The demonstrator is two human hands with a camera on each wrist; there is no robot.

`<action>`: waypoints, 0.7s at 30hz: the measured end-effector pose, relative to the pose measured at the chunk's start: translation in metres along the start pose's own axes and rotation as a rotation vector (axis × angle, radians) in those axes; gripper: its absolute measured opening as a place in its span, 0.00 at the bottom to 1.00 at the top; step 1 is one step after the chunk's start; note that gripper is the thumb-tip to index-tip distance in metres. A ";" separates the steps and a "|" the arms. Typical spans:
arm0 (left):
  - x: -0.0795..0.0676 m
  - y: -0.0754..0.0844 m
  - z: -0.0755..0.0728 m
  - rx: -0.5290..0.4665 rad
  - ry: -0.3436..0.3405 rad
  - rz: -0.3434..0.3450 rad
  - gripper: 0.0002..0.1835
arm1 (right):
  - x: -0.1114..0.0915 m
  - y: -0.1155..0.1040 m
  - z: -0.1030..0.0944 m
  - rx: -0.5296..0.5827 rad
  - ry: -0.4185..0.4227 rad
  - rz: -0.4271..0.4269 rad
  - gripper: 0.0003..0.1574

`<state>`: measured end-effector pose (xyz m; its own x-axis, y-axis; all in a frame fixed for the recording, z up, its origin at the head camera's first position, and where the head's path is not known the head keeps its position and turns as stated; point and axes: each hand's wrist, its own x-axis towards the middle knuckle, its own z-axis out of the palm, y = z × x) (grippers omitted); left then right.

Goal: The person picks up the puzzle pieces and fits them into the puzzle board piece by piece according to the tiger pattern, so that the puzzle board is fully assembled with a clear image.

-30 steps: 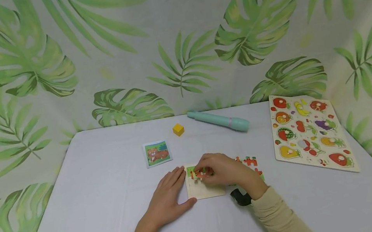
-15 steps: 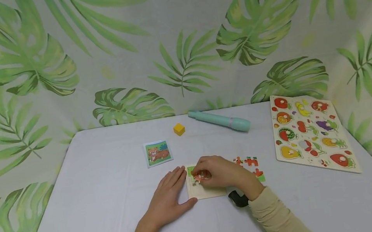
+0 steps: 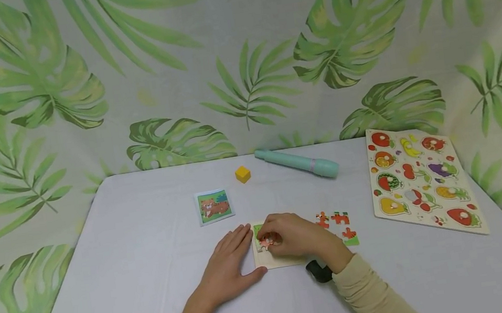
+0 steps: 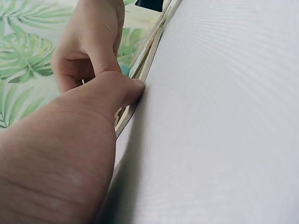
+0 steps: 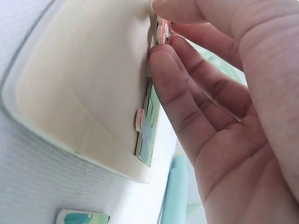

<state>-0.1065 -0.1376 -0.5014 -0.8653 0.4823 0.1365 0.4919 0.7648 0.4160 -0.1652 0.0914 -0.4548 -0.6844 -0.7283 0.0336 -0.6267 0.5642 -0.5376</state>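
A small square wooden puzzle board (image 3: pixel 280 262) lies at the front middle of the table. My left hand (image 3: pixel 226 266) rests flat along its left side, its thumb at the near left corner; the left wrist view shows that thumb by the board's edge (image 4: pixel 149 58). My right hand (image 3: pixel 294 236) is over the board and pinches an orange jigsaw piece (image 5: pixel 163 31) between thumb and fingers. Green jigsaw pieces (image 5: pixel 148 125) lie along the board's far edge in the right wrist view. My right fingers hide part of the board in the head view.
Several loose jigsaw pieces (image 3: pixel 340 217) lie right of the board. Farther back are a square bear picture (image 3: pixel 214 207), a yellow cube (image 3: pixel 243 174) and a mint-green tube-shaped object (image 3: pixel 297 163). A fruit peg puzzle (image 3: pixel 420 176) lies at the right.
My right hand has shifted slightly left and nearer with the jigsaw piece, uncovering more of the loose pieces. My left hand stays in place.
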 end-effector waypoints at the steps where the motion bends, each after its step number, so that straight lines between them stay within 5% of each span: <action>1: 0.000 0.000 0.000 0.005 -0.002 0.001 0.49 | 0.000 0.000 0.000 0.000 0.002 0.001 0.16; 21: 0.001 0.000 0.000 0.010 -0.006 0.010 0.49 | -0.002 -0.001 0.002 -0.024 0.018 0.011 0.14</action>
<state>-0.1072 -0.1366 -0.5013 -0.8600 0.4922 0.1346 0.5011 0.7646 0.4053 -0.1627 0.0916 -0.4563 -0.6976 -0.7152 0.0431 -0.6280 0.5814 -0.5173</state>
